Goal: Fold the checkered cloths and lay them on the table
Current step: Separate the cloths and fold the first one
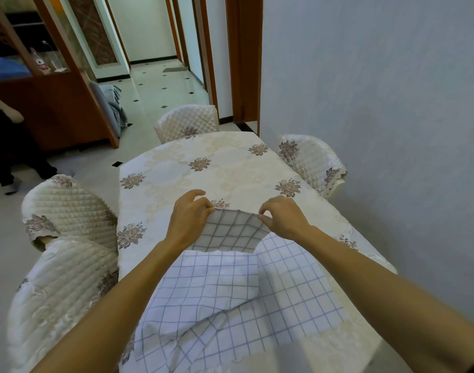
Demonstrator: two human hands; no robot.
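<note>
Head view: the left hand pinches one top corner of the checkered cloth at 11 o'clock, the right hand pinches the other at 1 o'clock; the cloth lies on the near tabletop.

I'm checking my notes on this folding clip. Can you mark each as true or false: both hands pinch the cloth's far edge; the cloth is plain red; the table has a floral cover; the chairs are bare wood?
1. Both the left hand and right hand pinch the far edge of the checkered cloth. True.
2. The cloth is plain red. False: white with a grid.
3. The table has a floral cover. True.
4. The chairs are bare wood. False: they wear quilted covers.
</note>
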